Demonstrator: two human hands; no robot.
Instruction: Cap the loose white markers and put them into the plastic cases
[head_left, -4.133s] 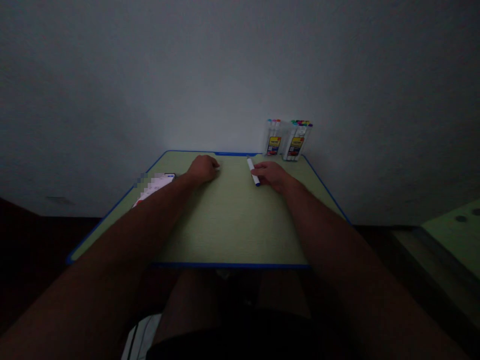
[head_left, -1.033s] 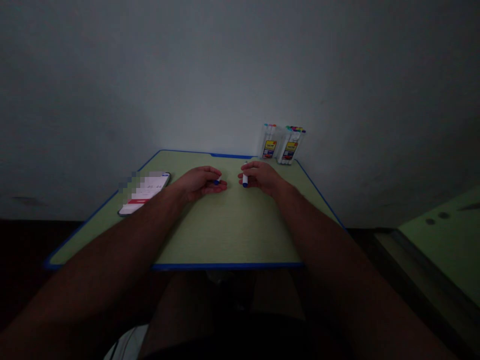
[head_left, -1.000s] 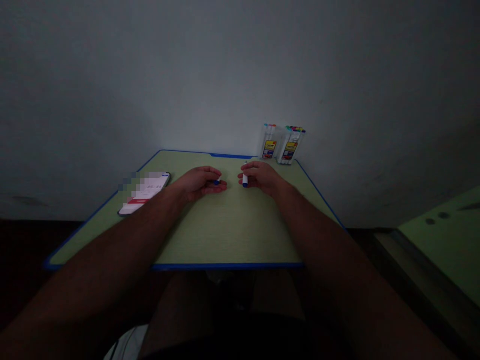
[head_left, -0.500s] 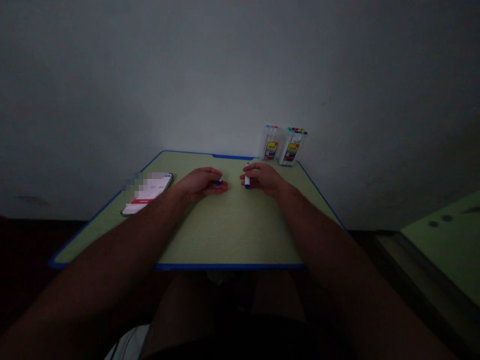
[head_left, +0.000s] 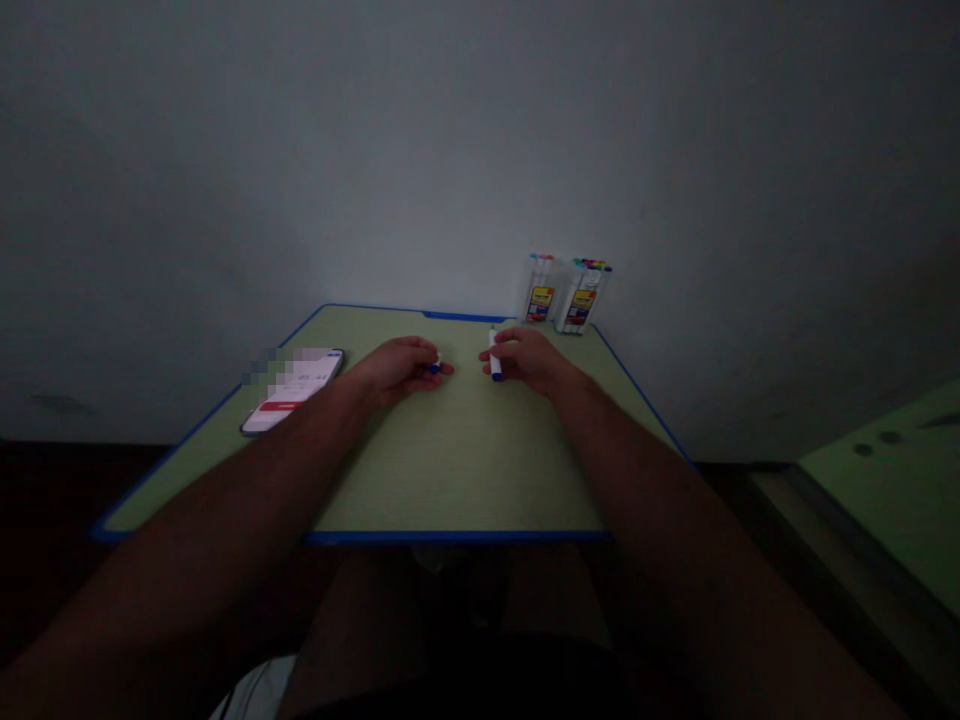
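Over the far half of a pale green table (head_left: 450, 470), my right hand (head_left: 529, 352) is closed around a white marker (head_left: 495, 358) with a blue end. The marker's blue end points toward me and its narrow tip points away. Across a small gap, my left hand (head_left: 405, 365) pinches a small blue-and-white piece, which looks like the marker's cap (head_left: 435, 367). Fingers cover part of the cap. Marker and cap are apart from each other.
Two clear cases of coloured markers, a left case (head_left: 539, 290) and a right case (head_left: 579, 298), stand at the back right by the wall. A phone (head_left: 296, 390) with a lit screen lies at the left, beside my left forearm. Blue edging (head_left: 457, 538) rims the table.
My left hand has shifted very slightly left with the cap. The marker in my right hand has tilted a little, its tip swinging slightly left. The grips look the same.
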